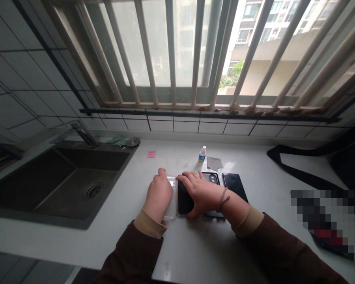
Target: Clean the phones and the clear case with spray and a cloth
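My left hand is closed, fingers curled at the left edge of a clear phone case lying on the counter. Right beside that case is a smartphone with a dark face up. My right hand spans it, the fingers at its top edge and the thumb at its lower edge. Partly under my right wrist lies a black-rimmed phone case with camera holes. A second dark, phone-shaped slab rests to the right of it. My palm and wrist hide parts of the phone and the black-rimmed case.
Behind my hands stand a small white-capped bottle and a grey cloth. A pink note lies farther left. The sink with its tap is at left. A black strap and a blurred-out item lie right.
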Action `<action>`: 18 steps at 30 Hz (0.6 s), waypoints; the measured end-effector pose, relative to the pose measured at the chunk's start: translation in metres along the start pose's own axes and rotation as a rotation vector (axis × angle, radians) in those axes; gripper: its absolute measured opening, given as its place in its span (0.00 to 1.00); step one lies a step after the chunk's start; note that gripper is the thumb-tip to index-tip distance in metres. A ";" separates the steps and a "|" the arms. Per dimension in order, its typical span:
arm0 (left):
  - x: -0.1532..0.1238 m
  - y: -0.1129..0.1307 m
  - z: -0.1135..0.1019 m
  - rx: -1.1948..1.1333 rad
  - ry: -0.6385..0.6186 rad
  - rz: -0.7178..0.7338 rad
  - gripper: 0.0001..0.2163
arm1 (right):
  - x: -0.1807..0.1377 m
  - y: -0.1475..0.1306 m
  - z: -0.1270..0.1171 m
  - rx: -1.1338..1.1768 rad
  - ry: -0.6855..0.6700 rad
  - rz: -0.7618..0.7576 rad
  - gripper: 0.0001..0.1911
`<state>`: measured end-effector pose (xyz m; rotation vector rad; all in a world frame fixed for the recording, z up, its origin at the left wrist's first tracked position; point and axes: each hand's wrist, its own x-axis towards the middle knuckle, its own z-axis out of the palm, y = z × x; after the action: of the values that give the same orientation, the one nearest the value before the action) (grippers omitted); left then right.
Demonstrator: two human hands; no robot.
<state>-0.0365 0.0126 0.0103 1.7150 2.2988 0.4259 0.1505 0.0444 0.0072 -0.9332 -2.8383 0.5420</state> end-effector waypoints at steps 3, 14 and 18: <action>0.002 -0.004 0.003 -0.107 -0.002 0.023 0.21 | 0.000 0.000 0.000 0.027 0.005 -0.021 0.68; 0.011 -0.013 0.024 -0.791 -0.084 -0.042 0.11 | 0.005 -0.011 0.000 0.040 0.065 -0.028 0.66; 0.010 -0.012 0.030 -1.032 -0.147 -0.050 0.17 | 0.001 -0.010 -0.008 0.046 0.090 -0.030 0.68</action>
<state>-0.0396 0.0220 -0.0226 1.0893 1.5210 1.1607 0.1458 0.0394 0.0181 -0.8819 -2.7437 0.5452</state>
